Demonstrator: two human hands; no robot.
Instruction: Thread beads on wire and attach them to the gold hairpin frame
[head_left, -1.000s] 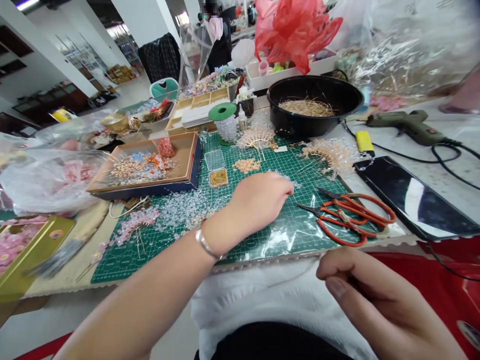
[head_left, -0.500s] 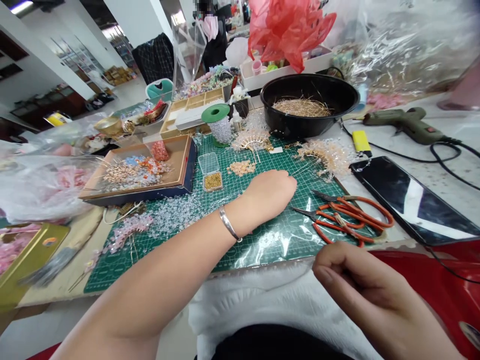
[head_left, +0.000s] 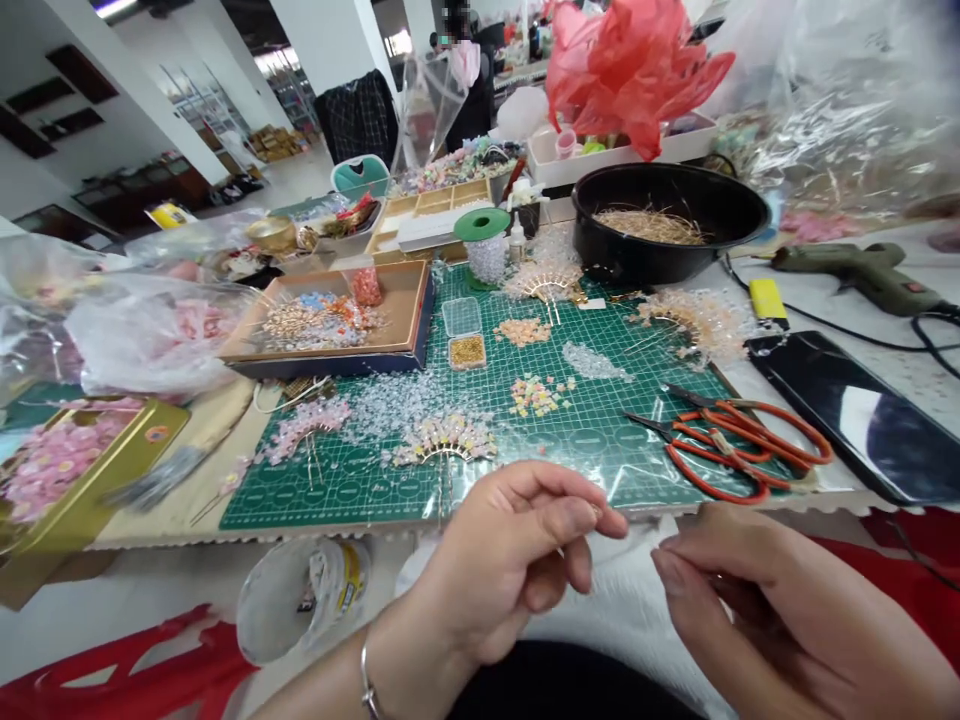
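My left hand [head_left: 525, 545], a silver bangle on its wrist, hovers just off the table's front edge. Its thumb and forefinger are pinched together; anything between them is too small to name. To its right, my right hand [head_left: 795, 600] is closed too, thumb against forefinger, and what it holds, if anything, is hidden. Beyond the left hand a beaded hair comb [head_left: 444, 442] with pale flowers lies on the green cutting mat [head_left: 592, 470]. Small piles of yellow and pastel beads [head_left: 538, 396], clear beads [head_left: 594, 362] and peach beads [head_left: 523, 331] are farther back.
Orange-handled pliers [head_left: 739, 450] lie at the mat's right, beside a black phone [head_left: 862, 415]. A black basin [head_left: 667, 255], a glue gun [head_left: 862, 270] and a green spool [head_left: 481, 225] stand behind. At left are a box of ornaments [head_left: 420, 325] and a gold tin [head_left: 161, 425].
My left hand has drawn back from over the bead piles to the table's front edge, near my right hand, fingers now pinched. The view has shifted, uncovering the flowered comb and beads.
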